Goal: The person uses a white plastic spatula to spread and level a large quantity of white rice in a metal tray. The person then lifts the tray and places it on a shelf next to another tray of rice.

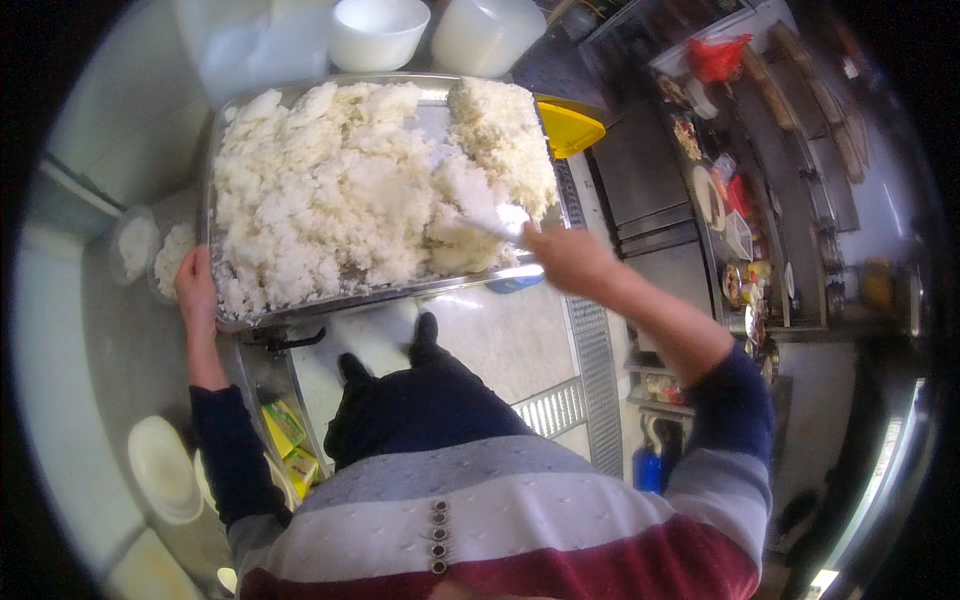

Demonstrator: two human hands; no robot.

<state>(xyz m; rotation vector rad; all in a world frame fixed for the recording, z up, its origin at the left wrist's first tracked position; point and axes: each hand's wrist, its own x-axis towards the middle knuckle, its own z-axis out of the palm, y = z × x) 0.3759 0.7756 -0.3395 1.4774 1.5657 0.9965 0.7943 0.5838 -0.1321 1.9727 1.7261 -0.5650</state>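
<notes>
A large rectangular metal tray (442,283) of cooked white rice (322,187) lies in front of me. The rice is heaped and loose across the left and middle. At the far right sits a denser slab of it, with bare metal showing beside it. My left hand (196,289) grips the tray's left edge near the front corner. Over the tray's front right part, my right hand (574,259) is closed around the handle of a pale, motion-blurred utensil (491,226), perhaps a rice paddle. Its blade reaches into the rice; its exact shape is unclear.
Two white tubs (380,34) stand behind the tray. Bowls of rice (136,244) sit to its left, and a pale oval container (165,470) is nearer me. A yellow bin lid (571,129) juts out at right. Shelves and a crowded counter (739,225) line the right side.
</notes>
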